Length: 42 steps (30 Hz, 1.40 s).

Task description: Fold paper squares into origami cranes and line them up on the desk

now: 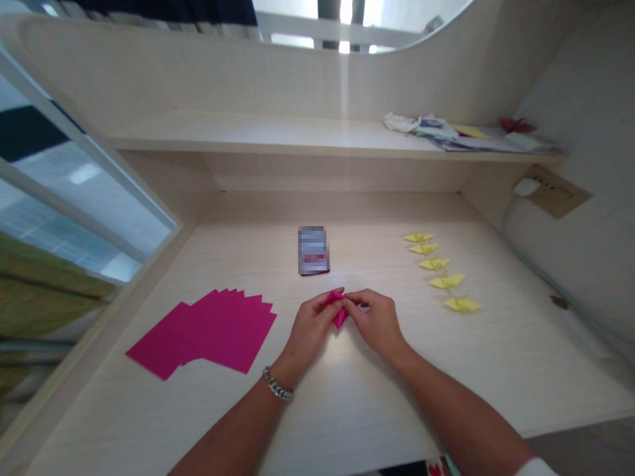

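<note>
Paper point(340, 320), pink and folded small, sits pinched near the middle of the desk point(367, 423); take it as the centre of the clock, with twelve pointing away from the person. The left hand point(308, 327) comes in from between seven and eight o'clock, thumb and fingers closed on the left side of the fold. The right hand point(376, 321) comes in from four, thumb and forefinger nipped together on the right edge; what its other fingers touch cannot be told. The thumbs cover much of the fold, so its exact shape is unclear.

The step looks like shaping or creasing, so the left grip does best as a clamp, firm without crushing the layers, while the right makes the fine adjustments. Line up edges and points before pressing, then run a thumbnail along each crease. Pressing against the desk would give sharper lines than pinching alone. Pink sheets point(223, 330) fan out at nine o'clock, near the left forearm point(238, 423), which is best kept off them. Yellow folded pieces point(434, 264) stand in a row between one and three, well apart from the fingers.
</note>
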Each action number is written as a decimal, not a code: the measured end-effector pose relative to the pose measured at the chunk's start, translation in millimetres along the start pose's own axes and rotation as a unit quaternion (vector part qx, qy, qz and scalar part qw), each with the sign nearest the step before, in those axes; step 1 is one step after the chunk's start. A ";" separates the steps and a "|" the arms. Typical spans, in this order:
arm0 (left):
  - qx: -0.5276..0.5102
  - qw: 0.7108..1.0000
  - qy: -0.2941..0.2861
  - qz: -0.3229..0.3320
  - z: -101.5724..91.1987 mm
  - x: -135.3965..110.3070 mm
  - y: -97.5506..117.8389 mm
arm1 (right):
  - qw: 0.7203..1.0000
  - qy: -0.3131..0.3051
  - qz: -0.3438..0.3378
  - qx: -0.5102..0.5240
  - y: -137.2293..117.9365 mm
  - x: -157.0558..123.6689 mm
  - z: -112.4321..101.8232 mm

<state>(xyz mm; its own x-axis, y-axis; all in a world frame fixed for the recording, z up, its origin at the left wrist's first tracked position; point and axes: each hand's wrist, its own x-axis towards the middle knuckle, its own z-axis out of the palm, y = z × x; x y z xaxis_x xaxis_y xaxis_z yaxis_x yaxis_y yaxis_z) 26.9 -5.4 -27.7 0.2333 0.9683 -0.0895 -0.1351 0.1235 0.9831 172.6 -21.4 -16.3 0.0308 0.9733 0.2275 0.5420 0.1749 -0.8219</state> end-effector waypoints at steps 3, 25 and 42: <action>0.023 1.000 -0.004 0.002 -1.3 -0.1 2.2 | 0.999 -0.017 0.007 0.049 1.0 1.3 -0.5; 0.136 0.990 0.011 0.028 -5.3 0.8 -0.8 | 0.989 -0.092 0.056 0.101 3.6 4.6 -3.2; 0.166 0.986 -0.028 0.008 -4.3 0.4 10.9 | 0.997 -0.080 0.021 0.004 4.2 4.7 -5.4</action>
<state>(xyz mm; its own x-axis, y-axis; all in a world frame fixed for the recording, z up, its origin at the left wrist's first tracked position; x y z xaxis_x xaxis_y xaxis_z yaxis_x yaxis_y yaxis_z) 21.3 -2.7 -17.7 0.2884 0.9546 -0.0742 0.1816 0.0216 0.9831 179.6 -16.9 -15.9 -0.0811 0.9909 0.1074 0.5371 0.1343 -0.8328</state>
